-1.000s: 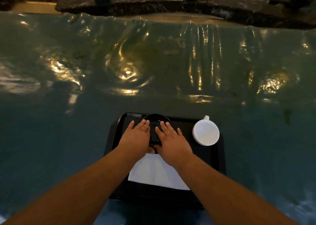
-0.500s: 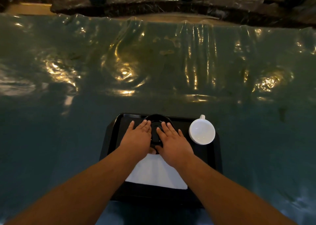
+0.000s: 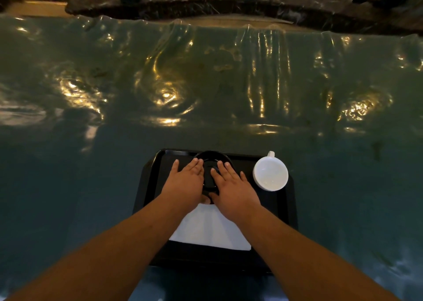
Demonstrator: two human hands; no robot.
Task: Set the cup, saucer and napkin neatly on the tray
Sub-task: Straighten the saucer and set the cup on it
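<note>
My left forearm comes in from the lower left, angled up toward the middle, wrist straight. My left hand lies palm down, fingers stretched forward and close together, only the little finger a bit spread to the outside. The fingertips rest on the left part of the black saucer, and my thumb tucks underneath toward the near rim of it, touching or almost touching the other thumb; I cannot tell which.

The saucer sits between my two hands, at the far middle of the black tray, its far rim showing just beyond my fingertips. It is dark on dark, so its edges are hard to make out.

Under my wrists, just nearer to me than the saucer, the white napkin lies flat on the tray, its near edge slightly slanted.

My right hand mirrors the left: palm down, fingers extended and slightly fanned, tips on the right part of the saucer. Neither hand is curled in a grip; both are flat and pressing or steadying. My right forearm runs off to the lower right.

Just beside my right little finger, not touching it, the white cup stands upright at the tray's far right corner, handle pointing away from me.

The tray rests on a table covered with wrinkled, shiny green plastic sheet.
</note>
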